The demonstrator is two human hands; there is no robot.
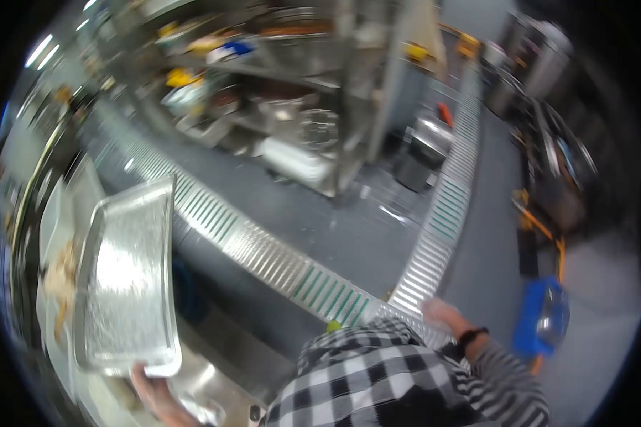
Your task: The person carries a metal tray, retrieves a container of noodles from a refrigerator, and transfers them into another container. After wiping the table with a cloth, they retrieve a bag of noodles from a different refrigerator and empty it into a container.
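A shallow rectangular metal tray point(124, 277) is tilted up at the left, its inside facing me and bare. My left hand point(153, 395) grips the tray by its lower edge, thumb showing on the rim and the other fingers hidden. My right hand point(443, 314) hangs over the floor on the right, below a dark wristband point(471, 334) and a striped sleeve. Motion smears its fingers, so I cannot make out their pose. Behind the tray, a white container point(53, 235) with pale food point(62, 274) in it is partly covered.
Slotted metal drain covers point(263, 256) cross the grey floor point(299, 220) and meet ahead of me. A loaded metal shelf unit point(292, 92) stands beyond. A metal bin-like box point(424, 149) sits near the right drain. A blue container point(541, 317) is at the right.
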